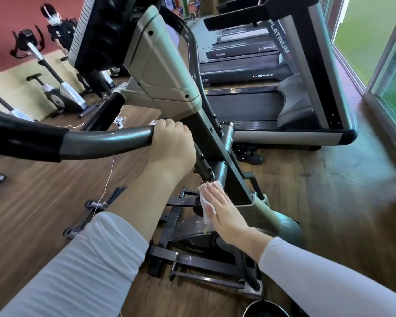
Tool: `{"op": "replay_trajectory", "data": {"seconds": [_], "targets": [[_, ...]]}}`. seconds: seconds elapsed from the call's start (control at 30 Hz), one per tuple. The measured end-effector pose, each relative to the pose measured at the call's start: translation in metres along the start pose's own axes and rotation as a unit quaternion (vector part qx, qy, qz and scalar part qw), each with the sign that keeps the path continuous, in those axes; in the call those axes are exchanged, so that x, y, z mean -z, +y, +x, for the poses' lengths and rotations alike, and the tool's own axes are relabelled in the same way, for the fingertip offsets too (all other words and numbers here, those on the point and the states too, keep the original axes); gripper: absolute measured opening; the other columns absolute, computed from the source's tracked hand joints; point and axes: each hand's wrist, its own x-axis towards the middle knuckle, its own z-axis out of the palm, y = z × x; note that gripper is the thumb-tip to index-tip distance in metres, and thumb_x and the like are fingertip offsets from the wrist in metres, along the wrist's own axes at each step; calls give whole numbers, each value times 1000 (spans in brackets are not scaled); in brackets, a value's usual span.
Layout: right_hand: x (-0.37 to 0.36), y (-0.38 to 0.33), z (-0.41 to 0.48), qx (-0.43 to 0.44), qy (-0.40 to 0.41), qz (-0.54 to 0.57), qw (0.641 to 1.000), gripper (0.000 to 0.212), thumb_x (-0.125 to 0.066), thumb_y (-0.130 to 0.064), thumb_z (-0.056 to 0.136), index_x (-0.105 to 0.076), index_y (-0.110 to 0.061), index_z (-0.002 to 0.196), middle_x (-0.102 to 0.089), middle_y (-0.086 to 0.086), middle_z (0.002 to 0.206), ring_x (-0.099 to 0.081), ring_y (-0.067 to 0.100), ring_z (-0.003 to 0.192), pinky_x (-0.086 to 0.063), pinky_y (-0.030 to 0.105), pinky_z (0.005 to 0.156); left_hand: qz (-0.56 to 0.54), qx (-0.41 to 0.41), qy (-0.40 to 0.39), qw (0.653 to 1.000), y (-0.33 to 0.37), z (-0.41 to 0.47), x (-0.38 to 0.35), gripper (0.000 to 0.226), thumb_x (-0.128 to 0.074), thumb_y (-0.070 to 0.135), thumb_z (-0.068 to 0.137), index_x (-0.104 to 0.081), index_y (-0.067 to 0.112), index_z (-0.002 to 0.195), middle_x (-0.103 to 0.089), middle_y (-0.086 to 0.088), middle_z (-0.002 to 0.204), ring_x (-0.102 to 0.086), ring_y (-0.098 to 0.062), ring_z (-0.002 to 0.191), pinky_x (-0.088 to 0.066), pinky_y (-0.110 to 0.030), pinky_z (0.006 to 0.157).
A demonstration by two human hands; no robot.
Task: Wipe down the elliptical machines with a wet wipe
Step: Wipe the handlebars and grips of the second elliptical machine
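Left hand (172,143) curled round the elliptical (165,72) handlebar (108,139), right hand (224,211) flat, fingers straight, pressing a white wipe (205,197) against its dark post (229,172), treadmill (306,72) beside read "PLATINUM"

wood floor (329,193) bears elliptical (162,72), treadmills (261,104)

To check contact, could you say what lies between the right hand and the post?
A white wipe, pressed by the right hand against the post; head view.
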Motion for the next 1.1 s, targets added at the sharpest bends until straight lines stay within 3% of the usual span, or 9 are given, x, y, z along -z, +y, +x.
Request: {"op": "replay_trajectory", "data": {"seconds": [0.07, 0.17, 0.33, 0.43, 0.53, 0.73, 0.87, 1.0, 1.1], "targets": [[-10, -7, 8, -94, 7, 55, 994, 60, -20, -48, 102, -1, -24, 154, 11, -13, 158, 24, -7, 140, 9, 24, 119, -2, 2, -3, 1000, 0, 0, 1, 26, -33, 17, 88, -57, 15, 97, -63, -6, 97, -54, -29, 91, -36, -38, 81], [-7, -11, 35, -216, 35, 136, 966, 77, -29, -56, 99, 13, -21, 153, 20, -6, 160, 23, 4, 143, 8, 30, 119, 3, 1, -4, 1000, 1, 1, 2, 27, -33, 19, 89, -58, 15, 99, -63, -6, 98, -55, -28, 91, -36, -37, 81], [19, 6, 75, -278, -67, 106, 952, 93, -46, -55, 95, 19, -21, 151, 27, 4, 158, 16, 20, 148, -1, 36, 118, 2, 4, -14, 1000, 0, 0, 2, 27, -34, 19, 89, -58, 15, 98, -64, -6, 97, -55, -29, 90, -37, -38, 81], [17, 1, 64, -260, -77, 115, 956, 80, -39, -47, 100, 18, -25, 152, 28, 3, 158, 20, 21, 147, 2, 39, 120, -4, 5, -19, 1000, 0, 0, 3, 27, -33, 18, 89, -58, 14, 98, -64, -7, 98, -55, -29, 90, -36, -38, 81], [13, -9, 44, -205, -79, 60, 974, 67, -29, -37, 104, 14, -18, 153, 25, 3, 159, 25, 19, 145, 11, 32, 116, -3, 6, -20, 1000, 1, 0, 3, 26, -34, 18, 89, -58, 14, 97, -64, -7, 97, -55, -29, 90, -36, -38, 81], [28, -20, 18, -76, -105, -47, 990, 54, -31, -17, 105, -9, -4, 153, 1, 8, 162, 8, 18, 149, 6, 29, 120, 4, -11, 2, 1000, -2, -1, -1, 26, -34, 19, 90, -59, 15, 96, -64, -6, 95, -55, -29, 88, -35, -39, 81], [34, -25, 11, -22, -121, -21, 992, 43, -36, -22, 105, -39, -15, 148, -26, -5, 157, -7, 5, 147, 1, 13, 116, -46, -82, 40, 995, -6, -8, -7, 29, -39, 17, 86, -66, 11, 95, -67, -5, 94, -59, -30, 92, -35, -42, 93], [45, -38, 26, -26, -153, -22, 988, 44, -33, -26, 105, -41, -13, 146, -32, -2, 156, -14, 7, 147, -5, 14, 115, -118, -114, 84, 983, -12, -27, -4, 28, -49, 16, 83, -72, 6, 95, -72, -9, 95, -64, -32, 99, -29, -40, 104], [47, -50, 38, -21, -166, -24, 986, 43, -32, -25, 105, -42, -14, 146, -32, -2, 155, -19, 11, 146, -8, 16, 115, -180, -118, 49, 975, -19, -49, -1, 36, -43, 18, 87, -72, 5, 103, -71, -8, 103, -63, -30, 108, -28, -37, 108]]}}
